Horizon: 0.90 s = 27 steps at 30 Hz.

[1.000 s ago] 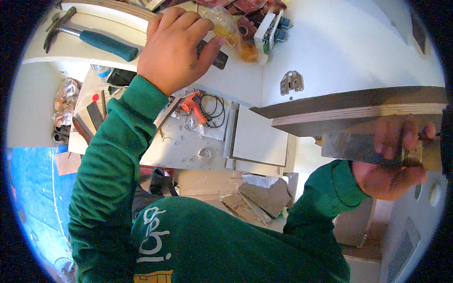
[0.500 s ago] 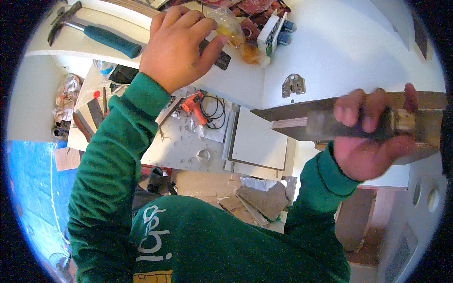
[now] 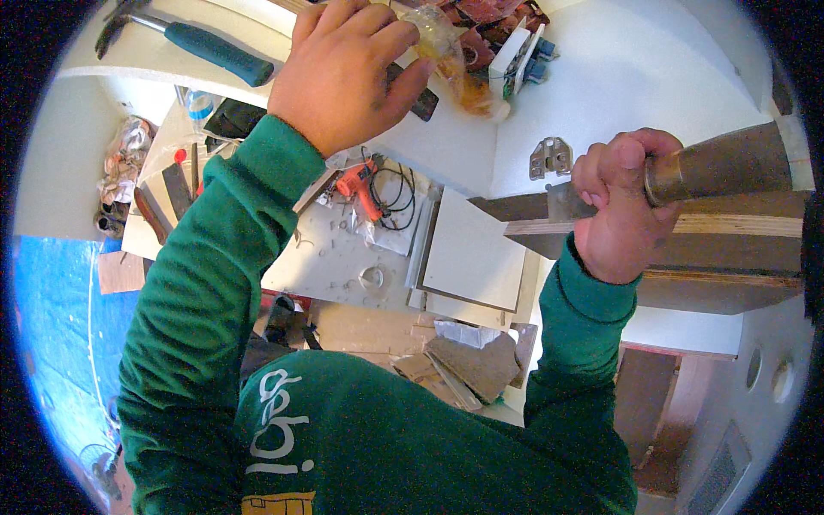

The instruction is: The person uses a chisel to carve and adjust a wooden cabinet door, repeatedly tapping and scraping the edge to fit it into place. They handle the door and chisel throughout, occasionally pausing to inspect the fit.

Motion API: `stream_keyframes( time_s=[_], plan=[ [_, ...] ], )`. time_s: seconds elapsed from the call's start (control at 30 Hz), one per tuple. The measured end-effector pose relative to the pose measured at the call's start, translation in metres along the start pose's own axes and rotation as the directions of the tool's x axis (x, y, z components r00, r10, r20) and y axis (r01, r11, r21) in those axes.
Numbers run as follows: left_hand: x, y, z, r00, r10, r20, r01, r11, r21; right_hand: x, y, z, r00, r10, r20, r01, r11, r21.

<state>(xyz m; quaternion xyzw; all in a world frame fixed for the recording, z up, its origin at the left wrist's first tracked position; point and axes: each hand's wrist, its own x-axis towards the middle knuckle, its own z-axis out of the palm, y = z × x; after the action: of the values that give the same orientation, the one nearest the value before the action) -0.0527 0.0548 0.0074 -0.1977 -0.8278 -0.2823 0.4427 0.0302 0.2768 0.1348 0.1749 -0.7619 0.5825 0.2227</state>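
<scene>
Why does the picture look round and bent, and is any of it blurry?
Head view: a fisheye lens leaves black corners and curves straight edges like the white board near the rim. The left hand and right hand look sharp. Daylight is soft, with a blue fringe along the left rim.

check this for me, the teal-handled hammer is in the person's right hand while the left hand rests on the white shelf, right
Not quite. In the head view the teal-handled hammer lies untouched on the white shelf; the right hand grips a dull metal bar instead. The left hand does rest on the shelf.
</scene>
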Motion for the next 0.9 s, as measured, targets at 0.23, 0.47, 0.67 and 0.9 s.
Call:
stream_keyframes(
  time_s=[0.23, 0.47, 0.67, 0.9],
  plan=[
    [0.001, 0.005, -0.013, 0.989, -0.083, 0.126, 0.093, 0.993, -0.075, -0.002, 0.005, 0.003, 1.0, 0.004, -0.006, -0.005, 0.992, -0.128],
    [0.006, 0.008, -0.015, 0.998, -0.059, 0.012, 0.06, 0.993, -0.103, 0.001, 0.005, 0.007, 0.998, 0.023, -0.058, -0.03, 0.992, -0.119],
    [0.005, 0.007, -0.014, 0.998, -0.054, 0.007, 0.055, 0.995, -0.084, 0.005, 0.004, 0.008, 0.998, 0.019, -0.065, -0.026, 0.995, -0.097],
    [0.005, 0.007, -0.015, 0.995, -0.091, 0.037, 0.094, 0.992, -0.085, 0.005, 0.003, 0.012, 0.997, 0.004, -0.079, -0.012, 0.995, -0.104]
  ],
)
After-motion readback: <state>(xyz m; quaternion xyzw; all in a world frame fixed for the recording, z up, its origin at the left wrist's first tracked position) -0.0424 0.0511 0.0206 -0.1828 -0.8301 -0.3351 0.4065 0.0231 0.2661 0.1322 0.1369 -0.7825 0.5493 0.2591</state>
